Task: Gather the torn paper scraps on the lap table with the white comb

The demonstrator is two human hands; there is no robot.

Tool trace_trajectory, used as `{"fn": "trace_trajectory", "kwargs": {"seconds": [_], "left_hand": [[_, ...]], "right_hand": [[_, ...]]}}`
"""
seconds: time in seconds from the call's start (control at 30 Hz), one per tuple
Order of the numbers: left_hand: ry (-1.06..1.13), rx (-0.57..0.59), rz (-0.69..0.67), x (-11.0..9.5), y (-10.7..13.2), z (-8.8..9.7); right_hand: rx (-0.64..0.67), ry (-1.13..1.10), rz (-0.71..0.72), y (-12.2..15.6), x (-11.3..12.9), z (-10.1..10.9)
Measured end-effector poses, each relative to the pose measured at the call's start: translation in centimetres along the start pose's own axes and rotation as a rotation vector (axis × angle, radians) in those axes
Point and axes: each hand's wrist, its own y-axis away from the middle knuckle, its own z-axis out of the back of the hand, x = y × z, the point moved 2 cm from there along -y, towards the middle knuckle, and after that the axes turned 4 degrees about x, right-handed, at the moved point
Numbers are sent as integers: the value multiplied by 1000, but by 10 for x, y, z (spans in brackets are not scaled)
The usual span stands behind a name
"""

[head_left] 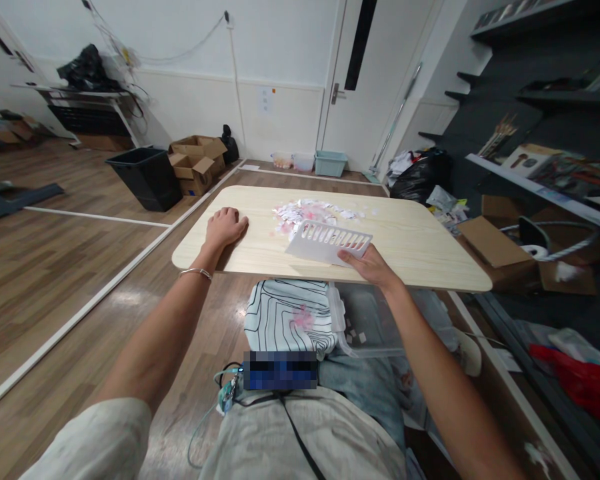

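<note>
My right hand [373, 265] grips the lower right part of a white plastic piece with a row of slots [325, 243]. The thumb lies on its near face, and the piece stands tilted over the table. Just behind it is a loose heap of small white and pink paper-like bits [307, 212], partly hidden by the piece. My left hand [225, 228] rests on the left part of the pale wooden table [405, 233], fingers lying on the surface and holding nothing.
Below the table's near edge are a striped cloth [285, 313] with a pink patch and a clear plastic bin [370, 333] holding a few pale bits. A black bin [145, 179] and cardboard boxes [197, 163] stand left; an open carton [500, 233] is at right.
</note>
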Motion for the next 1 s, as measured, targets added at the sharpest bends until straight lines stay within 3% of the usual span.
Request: {"fn": "trace_trajectory", "kwargs": {"seconds": [0.67,1.0], "left_hand": [[-18,-6,0,-2,1,0],[-15,-6,-6,0,1,-1]], "right_hand": [[66,112,19,5,2,4],[0,96,28,3,-2,6]]}}
